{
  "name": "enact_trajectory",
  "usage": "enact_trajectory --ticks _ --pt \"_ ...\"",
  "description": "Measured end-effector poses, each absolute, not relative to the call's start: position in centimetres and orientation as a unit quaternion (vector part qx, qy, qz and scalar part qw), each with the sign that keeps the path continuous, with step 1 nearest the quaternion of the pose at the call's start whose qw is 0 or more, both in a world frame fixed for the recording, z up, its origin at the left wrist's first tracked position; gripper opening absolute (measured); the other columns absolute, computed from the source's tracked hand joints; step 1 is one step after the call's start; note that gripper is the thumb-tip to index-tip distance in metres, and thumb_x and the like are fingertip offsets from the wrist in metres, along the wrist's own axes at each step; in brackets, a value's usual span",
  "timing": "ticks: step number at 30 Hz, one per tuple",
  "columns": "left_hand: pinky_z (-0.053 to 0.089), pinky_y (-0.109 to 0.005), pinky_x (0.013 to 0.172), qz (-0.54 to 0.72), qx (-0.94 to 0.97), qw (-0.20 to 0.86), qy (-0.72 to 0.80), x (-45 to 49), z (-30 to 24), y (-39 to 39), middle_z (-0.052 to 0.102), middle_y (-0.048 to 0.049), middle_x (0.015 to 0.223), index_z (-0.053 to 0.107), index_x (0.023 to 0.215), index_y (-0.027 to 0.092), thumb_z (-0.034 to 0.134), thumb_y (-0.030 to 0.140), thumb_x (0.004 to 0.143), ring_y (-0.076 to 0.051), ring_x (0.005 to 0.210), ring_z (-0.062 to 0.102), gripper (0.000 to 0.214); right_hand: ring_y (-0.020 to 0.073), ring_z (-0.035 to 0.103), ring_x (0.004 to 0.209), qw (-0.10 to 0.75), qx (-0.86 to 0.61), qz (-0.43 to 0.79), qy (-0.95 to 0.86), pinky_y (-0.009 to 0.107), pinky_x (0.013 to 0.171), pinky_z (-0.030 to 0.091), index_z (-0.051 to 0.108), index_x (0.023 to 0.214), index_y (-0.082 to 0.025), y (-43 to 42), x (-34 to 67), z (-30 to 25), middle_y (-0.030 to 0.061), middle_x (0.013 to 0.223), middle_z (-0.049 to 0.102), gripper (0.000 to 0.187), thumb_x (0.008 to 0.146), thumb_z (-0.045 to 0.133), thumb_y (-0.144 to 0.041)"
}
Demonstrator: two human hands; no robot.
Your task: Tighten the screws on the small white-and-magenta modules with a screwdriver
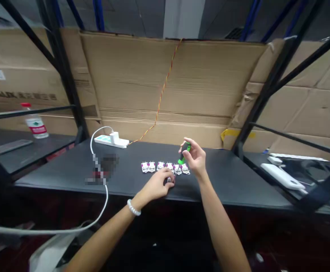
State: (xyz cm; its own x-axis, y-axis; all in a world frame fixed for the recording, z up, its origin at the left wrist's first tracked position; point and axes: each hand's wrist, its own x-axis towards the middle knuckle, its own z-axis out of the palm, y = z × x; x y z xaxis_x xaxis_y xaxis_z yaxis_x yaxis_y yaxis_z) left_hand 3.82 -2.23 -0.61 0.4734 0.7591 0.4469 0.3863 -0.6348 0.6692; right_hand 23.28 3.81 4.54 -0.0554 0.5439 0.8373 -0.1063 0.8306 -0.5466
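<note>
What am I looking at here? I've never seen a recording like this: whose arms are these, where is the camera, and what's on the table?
There is no machine here: these are a person's own two bare arms, filmed by one camera worn on their head, looking forward and down. On the black table lies a row of small white circuit modules. The right hand holds a green-and-black screwdriver above the row. The left hand, with a beaded bracelet, touches the row's near side. A white power strip sits further back.
</note>
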Motion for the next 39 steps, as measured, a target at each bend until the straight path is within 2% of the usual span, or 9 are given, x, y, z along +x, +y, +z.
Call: enact_trajectory --ticks 4,9,13,17,20,24,30,34,39 --pt "0.052 -0.039 0.104 0.379 0.819 0.247 0.353 3.8 -0.6 -2.3 0.068 -0.0061 0.104 0.067 0.082 0.020 0.068 0.008 0.086 -0.024 0.103 0.067 0.013 0.0218 0.080 0.089 0.645 -0.144 0.306 -0.686 0.041 0.086 0.066 0.063 0.144 -0.030 3.3 23.2 4.4 0.0103 0.124 0.076 0.046 0.100 0.068 -0.043" --pt "0.052 -0.041 0.105 0.380 0.818 0.230 0.366 3.8 -1.0 -2.1 0.070 -0.0064 0.105 0.069 0.081 0.020 0.069 0.009 0.086 -0.024 0.104 0.067 0.012 0.0147 0.070 0.070 0.682 -0.140 0.279 -0.661 0.030 0.065 0.062 0.072 0.124 -0.030 3.7 22.7 4.3 0.0008 0.098 0.070 0.043 0.084 0.088 -0.036" --pt "0.052 -0.041 0.105 0.378 0.818 0.232 0.366 3.7 -1.0 -2.1 0.070 -0.0070 0.108 0.071 0.082 0.020 0.070 0.010 0.087 -0.025 0.106 0.068 0.011 0.0144 0.068 0.078 0.685 -0.124 0.272 -0.665 0.030 0.072 0.061 0.076 0.119 -0.030 3.7 21.9 4.7 0.0028 0.108 0.066 0.042 0.081 0.091 -0.039" --pt "0.053 -0.041 0.105 0.370 0.823 0.228 0.366 3.7 -0.7 -2.2 0.070 -0.0068 0.107 0.072 0.083 0.020 0.069 0.012 0.089 -0.024 0.104 0.068 0.011 0.0252 0.076 0.095 0.612 -0.117 0.322 -0.713 0.048 0.097 0.062 0.075 0.129 -0.026 3.6 22.8 6.2 0.0115 0.117 0.074 0.043 0.094 0.074 -0.052" --pt "0.052 -0.041 0.107 0.360 0.828 0.226 0.365 3.7 -0.5 -2.2 0.069 -0.0072 0.109 0.072 0.084 0.020 0.068 0.010 0.089 -0.025 0.106 0.067 0.011 0.0239 0.077 0.090 0.523 -0.113 0.382 -0.753 0.046 0.089 0.064 0.073 0.131 -0.026 4.3 23.9 7.6 0.0090 0.109 0.077 0.046 0.090 0.082 -0.046" --pt "0.051 -0.042 0.110 0.357 0.829 0.223 0.368 3.7 -0.5 -2.2 0.068 -0.0079 0.110 0.071 0.086 0.020 0.067 0.012 0.090 -0.026 0.111 0.066 0.011 0.0175 0.070 0.085 0.553 -0.113 0.353 -0.747 0.032 0.077 0.061 0.081 0.106 -0.024 5.3 24.1 8.1 0.0035 0.100 0.072 0.041 0.071 0.098 -0.038" --pt "0.051 -0.042 0.109 0.358 0.832 0.226 0.359 3.6 -0.4 -2.2 0.069 -0.0076 0.110 0.071 0.091 0.021 0.068 0.012 0.089 -0.026 0.110 0.066 0.010 0.0200 0.075 0.091 0.586 -0.103 0.351 -0.723 0.043 0.093 0.061 0.071 0.137 -0.033 4.7 22.6 6.3 0.0075 0.122 0.073 0.041 0.099 0.071 -0.049" --pt "0.051 -0.043 0.108 0.352 0.832 0.228 0.363 3.6 -0.2 -2.2 0.069 -0.0078 0.108 0.070 0.087 0.020 0.068 0.012 0.089 -0.026 0.108 0.066 0.009 0.0179 0.071 0.077 0.628 -0.117 0.325 -0.697 0.038 0.078 0.062 0.074 0.130 -0.029 4.8 21.6 5.4 0.0051 0.105 0.074 0.046 0.089 0.083 -0.048" --pt "0.052 -0.042 0.108 0.353 0.836 0.237 0.347 3.7 -0.3 -2.1 0.069 -0.0074 0.107 0.070 0.084 0.020 0.067 0.012 0.088 -0.025 0.106 0.066 0.010 0.0178 0.070 0.085 0.670 -0.122 0.290 -0.672 0.036 0.080 0.061 0.075 0.127 -0.029 4.5 21.0 5.2 0.0078 0.124 0.069 0.045 0.090 0.078 -0.056"
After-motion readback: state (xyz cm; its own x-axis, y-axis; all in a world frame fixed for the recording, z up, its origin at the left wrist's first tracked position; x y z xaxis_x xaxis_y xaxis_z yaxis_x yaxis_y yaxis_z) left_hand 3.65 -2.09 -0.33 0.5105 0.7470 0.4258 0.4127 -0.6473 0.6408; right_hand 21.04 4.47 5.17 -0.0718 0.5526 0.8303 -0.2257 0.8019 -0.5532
